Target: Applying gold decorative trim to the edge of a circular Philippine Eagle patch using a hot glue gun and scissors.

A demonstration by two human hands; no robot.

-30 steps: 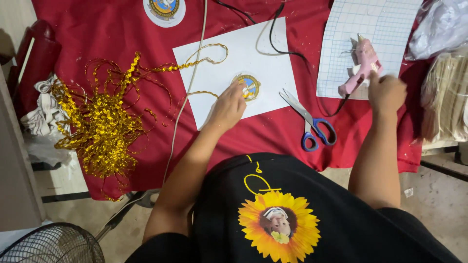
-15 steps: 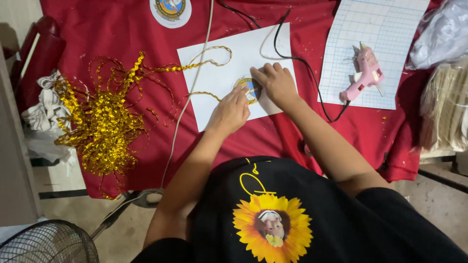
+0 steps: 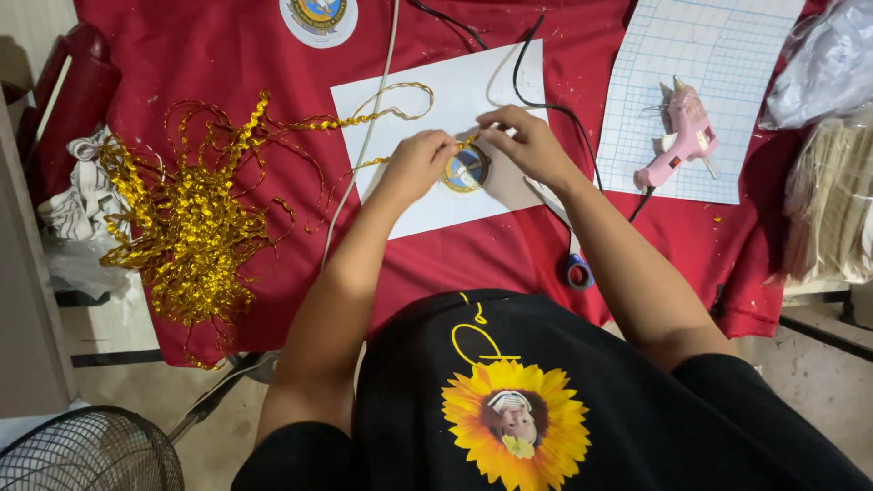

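Note:
A small round badge (image 3: 466, 170) with a blue and gold design lies on a white sheet of paper (image 3: 427, 100) on the red tablecloth. My left hand (image 3: 416, 164) pinches the gold ribbon trim (image 3: 386, 114) at the badge's left upper rim. My right hand (image 3: 526, 144) pinches the same trim just above the badge's right side. The trim runs left off the paper to a big tangled heap of gold ribbon (image 3: 186, 223).
A pink glue gun (image 3: 680, 136) rests on a gridded sheet (image 3: 709, 55), its black cord crossing the paper. Blue-handled scissors (image 3: 575, 265) lie partly under my right forearm. Another round badge (image 3: 318, 16) sits at the top. A fan (image 3: 86, 455) stands lower left; stacked material (image 3: 832, 205) right.
My right hand left the glue gun, came over to the badge and took hold of the gold trim. My left hand shifted from pressing the badge to pinching the trim.

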